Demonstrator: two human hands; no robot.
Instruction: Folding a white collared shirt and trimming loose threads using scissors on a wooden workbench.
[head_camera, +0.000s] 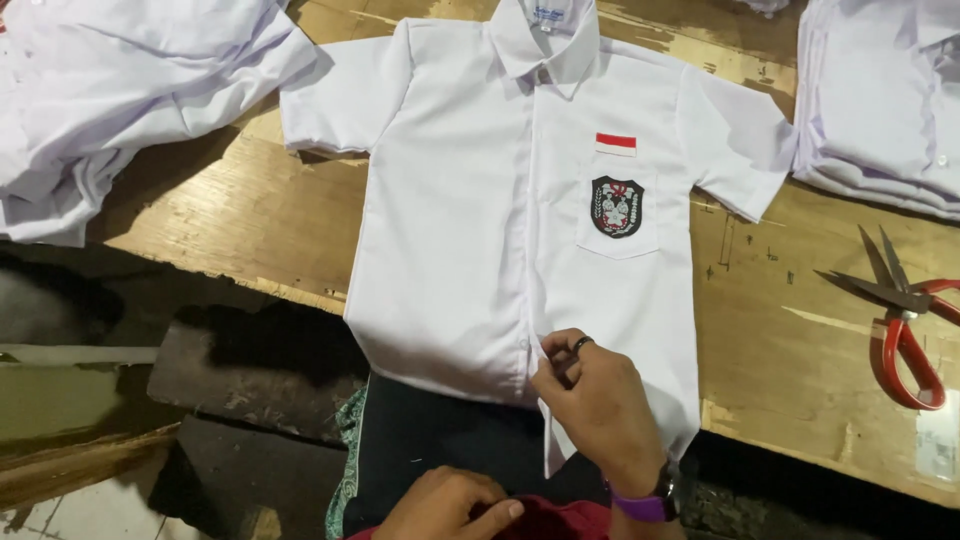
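A small white short-sleeved shirt lies flat and buttoned on a wooden table, collar away from me. Its chest pocket carries a dark shield-shaped badge, with a red and white patch above it. My right hand, with a dark ring and a purple wristband, pinches the front button strip near the hem, where the shirt hangs over the table's near edge. My left hand rests low by my lap, fingers curled against dark red cloth, apart from the shirt.
A loose heap of white shirts lies at the top left. A folded stack of white shirts sits at the top right. Red-handled scissors lie half spread on the table's right side. Dark boards and floor show below the table edge.
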